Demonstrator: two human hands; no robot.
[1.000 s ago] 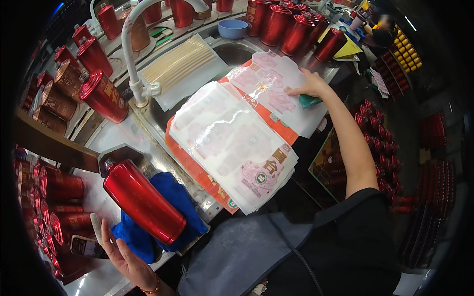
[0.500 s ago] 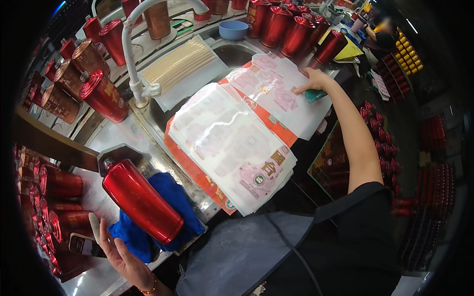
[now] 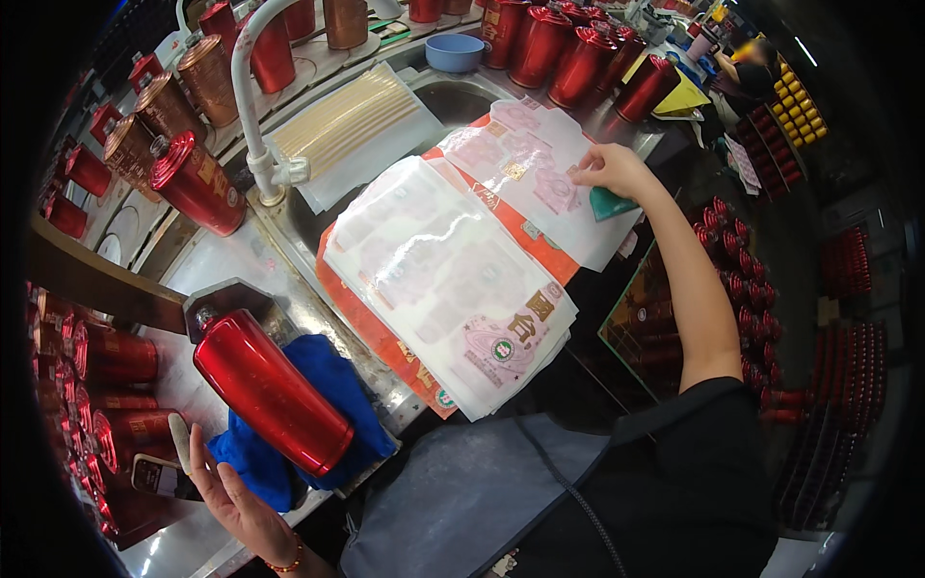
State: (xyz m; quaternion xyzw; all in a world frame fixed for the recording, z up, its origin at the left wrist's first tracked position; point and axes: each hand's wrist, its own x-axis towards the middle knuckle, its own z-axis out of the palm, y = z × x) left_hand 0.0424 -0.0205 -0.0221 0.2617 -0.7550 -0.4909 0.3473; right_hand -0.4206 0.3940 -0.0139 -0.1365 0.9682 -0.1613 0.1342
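A glossy red bottle (image 3: 275, 390) lies on its side on a blue cloth (image 3: 332, 380) at the lower left. My left hand (image 3: 226, 491) hovers open just below it, palm up, touching nothing. Stacks of white and red printed label sheets (image 3: 453, 279) lie across the metal sink (image 3: 299, 226). At the far end of the sheets my right hand (image 3: 617, 171) is stretched out, its fingers closed on a small green scraper (image 3: 609, 202) that rests on the top sheet.
A white tap (image 3: 252, 106) rises at the sink's left. Several red and copper bottles (image 3: 198, 183) stand around the counter and along the back. A blue bowl (image 3: 455, 53) sits behind the sink. More red bottles fill a crate (image 3: 732, 279) to the right.
My right hand has slid slightly back along the label sheets with the green scraper. My left hand and the red bottle stay where they were.
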